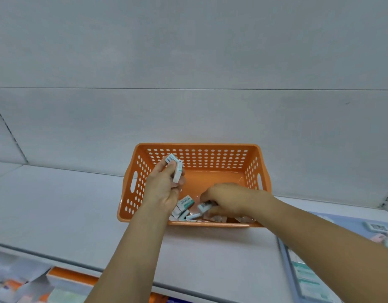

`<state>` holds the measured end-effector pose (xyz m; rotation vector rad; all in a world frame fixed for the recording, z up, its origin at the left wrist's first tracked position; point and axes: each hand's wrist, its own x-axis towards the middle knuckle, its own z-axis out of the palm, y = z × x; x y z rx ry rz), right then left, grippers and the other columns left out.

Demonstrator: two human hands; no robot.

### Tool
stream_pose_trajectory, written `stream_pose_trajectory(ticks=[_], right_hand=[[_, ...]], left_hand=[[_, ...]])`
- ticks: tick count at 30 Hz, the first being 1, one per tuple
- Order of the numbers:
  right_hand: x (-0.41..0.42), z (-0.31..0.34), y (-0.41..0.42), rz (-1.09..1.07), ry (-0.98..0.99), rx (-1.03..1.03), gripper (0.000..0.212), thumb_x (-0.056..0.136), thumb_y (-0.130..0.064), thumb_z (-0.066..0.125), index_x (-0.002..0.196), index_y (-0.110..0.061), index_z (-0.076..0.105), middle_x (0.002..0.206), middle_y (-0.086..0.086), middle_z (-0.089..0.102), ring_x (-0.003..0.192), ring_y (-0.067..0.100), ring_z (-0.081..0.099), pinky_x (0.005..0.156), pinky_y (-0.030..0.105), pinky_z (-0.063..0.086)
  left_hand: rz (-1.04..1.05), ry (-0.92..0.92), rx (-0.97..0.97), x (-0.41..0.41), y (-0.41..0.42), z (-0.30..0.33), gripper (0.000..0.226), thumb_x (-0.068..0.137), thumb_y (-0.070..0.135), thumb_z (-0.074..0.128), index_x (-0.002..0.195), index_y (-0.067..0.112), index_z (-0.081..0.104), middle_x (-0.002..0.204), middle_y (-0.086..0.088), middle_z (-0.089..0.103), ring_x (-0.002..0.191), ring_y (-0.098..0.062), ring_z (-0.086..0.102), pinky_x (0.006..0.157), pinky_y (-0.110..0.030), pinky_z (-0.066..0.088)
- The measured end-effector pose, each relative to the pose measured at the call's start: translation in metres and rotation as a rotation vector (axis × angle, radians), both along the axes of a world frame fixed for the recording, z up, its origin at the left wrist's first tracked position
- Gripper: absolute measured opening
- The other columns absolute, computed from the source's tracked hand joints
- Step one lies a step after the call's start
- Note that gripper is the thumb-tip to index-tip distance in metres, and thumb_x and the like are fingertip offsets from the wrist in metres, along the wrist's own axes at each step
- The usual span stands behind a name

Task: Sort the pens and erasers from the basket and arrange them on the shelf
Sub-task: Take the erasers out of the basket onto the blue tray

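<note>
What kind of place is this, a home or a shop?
Most likely a stationery shop. The orange basket of boxed erasers sits on a long grey retail shelf, and packaged goods are displayed at the right and on the lower shelf.

- No text, brand or number can be read anywhere in this view;
- the erasers held above the orange basket (195,147) by the left hand (164,189) carry a dark printed patch on white and teal sleeves, too blurred to read;
- the eraser (205,206) pinched by the right hand (226,201) inside the basket shows a similar dark mark, also illegible;
- the loose erasers (184,203) at the basket's near wall bear teal bands with unreadable print;
- the packets (306,278) right of the basket show teal stripes only, no legible lettering.
</note>
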<state>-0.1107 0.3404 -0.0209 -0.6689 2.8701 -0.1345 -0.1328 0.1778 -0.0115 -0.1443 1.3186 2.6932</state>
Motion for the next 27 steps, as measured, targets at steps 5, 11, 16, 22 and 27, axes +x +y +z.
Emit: stream_pose_trajectory(ticks=[5,11,16,22,27], right_hand=[[0.007,0.013,0.017,-0.120,0.178,-0.299,0.007,0.091,-0.019,0.057,0.089,-0.025,0.059,0.085,-0.007,0.062,0.078,0.012,0.059,0.072,0.034,0.051],[0.017,0.009,0.012,-0.151,0.058,-0.111,0.021,0.088,-0.029,0.063,0.073,-0.025,0.048,0.074,-0.005,0.053,0.073,0.018,0.056,0.064,0.034,0.046],[0.012,0.006,-0.009,-0.050,-0.034,0.112,0.017,0.089,-0.026,0.060,0.082,-0.020,0.045,0.070,-0.006,0.041,0.067,0.018,0.045,0.054,0.030,0.034],[0.012,0.005,-0.008,0.001,-0.005,0.219,0.015,0.096,-0.033,0.049,0.099,-0.019,0.053,0.102,0.007,0.060,0.081,0.020,0.047,0.069,0.032,0.036],[0.013,0.003,0.003,-0.085,0.139,0.006,0.012,0.091,-0.035,0.057,0.091,-0.023,0.058,0.091,-0.001,0.061,0.083,0.021,0.055,0.067,0.033,0.041]], left_hand=[[-0.026,0.048,-0.007,0.006,0.007,0.003,0.015,0.098,0.008,0.052,0.108,0.010,0.063,0.076,-0.008,0.059,0.065,-0.012,0.053,0.042,-0.016,0.041],[-0.037,0.048,0.005,0.021,0.022,0.005,0.019,0.098,0.006,0.051,0.114,0.008,0.061,0.077,-0.008,0.058,0.067,-0.013,0.053,0.040,-0.016,0.040],[-0.007,0.045,-0.013,0.029,0.019,0.005,0.022,0.098,0.007,0.051,0.118,0.008,0.059,0.081,-0.009,0.058,0.067,-0.012,0.053,0.039,-0.015,0.041],[0.026,0.032,-0.011,0.037,0.009,0.008,0.022,0.098,0.008,0.052,0.118,0.009,0.060,0.085,-0.010,0.058,0.068,-0.012,0.055,0.040,-0.016,0.042],[0.034,0.042,-0.041,0.043,0.009,0.009,0.022,0.098,0.010,0.053,0.118,0.010,0.061,0.084,-0.010,0.059,0.071,-0.013,0.054,0.041,-0.016,0.043]])
